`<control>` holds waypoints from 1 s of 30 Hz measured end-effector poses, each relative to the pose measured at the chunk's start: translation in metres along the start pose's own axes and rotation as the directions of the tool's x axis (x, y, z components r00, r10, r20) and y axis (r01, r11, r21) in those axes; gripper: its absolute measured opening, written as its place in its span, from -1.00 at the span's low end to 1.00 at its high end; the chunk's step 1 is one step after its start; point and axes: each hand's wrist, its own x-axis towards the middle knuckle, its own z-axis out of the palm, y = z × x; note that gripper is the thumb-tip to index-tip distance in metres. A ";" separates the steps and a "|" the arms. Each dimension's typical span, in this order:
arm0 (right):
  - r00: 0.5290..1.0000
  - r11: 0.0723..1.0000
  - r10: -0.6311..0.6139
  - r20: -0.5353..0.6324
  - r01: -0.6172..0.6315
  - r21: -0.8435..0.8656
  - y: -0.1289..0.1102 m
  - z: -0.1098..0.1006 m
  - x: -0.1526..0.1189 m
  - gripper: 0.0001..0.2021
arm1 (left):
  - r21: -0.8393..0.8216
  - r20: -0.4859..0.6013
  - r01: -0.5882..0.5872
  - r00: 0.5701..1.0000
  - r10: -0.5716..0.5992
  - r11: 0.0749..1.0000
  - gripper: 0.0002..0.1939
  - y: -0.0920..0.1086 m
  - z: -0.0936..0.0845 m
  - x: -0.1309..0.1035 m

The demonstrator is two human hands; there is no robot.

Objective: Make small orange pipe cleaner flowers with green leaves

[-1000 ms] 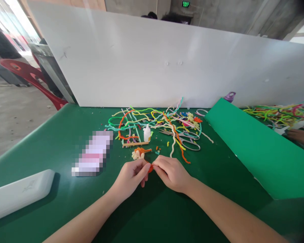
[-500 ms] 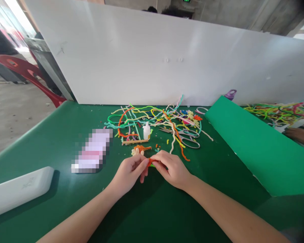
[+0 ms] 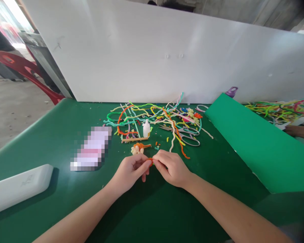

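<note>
My left hand (image 3: 131, 170) pinches a small orange pipe cleaner piece (image 3: 150, 160) between thumb and forefinger. From the other side, my right hand (image 3: 171, 169) closes its thumb and fingertips on the same piece. Fingers cover most of it, and a little green shows beneath. Just beyond my left fingers lies a cream pipe cleaner flower (image 3: 136, 149) beside an orange bundle (image 3: 143, 145). Farther back are a small white squeeze bottle (image 3: 146, 129), a thin wooden stick (image 3: 134, 140) and grey-handled scissors (image 3: 191, 131).
Tangled colourful pipe cleaners (image 3: 144, 113) spread along the white partition (image 3: 131, 60). A blurred-out phone-like object (image 3: 92, 148) and a white case (image 3: 22, 187) lie left. A green board (image 3: 258, 145) leans at right, with another person's arm (image 3: 300, 131) beyond it. A red chair (image 3: 27, 72) stands left.
My fingertips have shifted slightly around the orange piece, and less of the green part shows below it. The whole view has tilted a little downward.
</note>
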 end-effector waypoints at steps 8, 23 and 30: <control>0.999 0.998 0.039 -0.032 -0.038 0.041 -0.004 0.000 -0.001 -0.82 | 0.034 -0.008 -0.024 1.000 0.025 0.999 -0.83 0.003 0.001 -0.002; 0.992 0.988 0.112 -0.066 -0.104 0.112 -0.003 0.002 0.001 -0.84 | -0.034 -0.058 -0.015 0.998 0.013 0.999 -0.74 0.002 -0.002 0.001; 0.988 0.998 0.055 -0.145 -0.049 0.046 0.000 0.008 -0.001 -0.87 | -0.068 -0.001 -0.004 1.000 0.004 0.998 -0.72 0.000 -0.002 0.002</control>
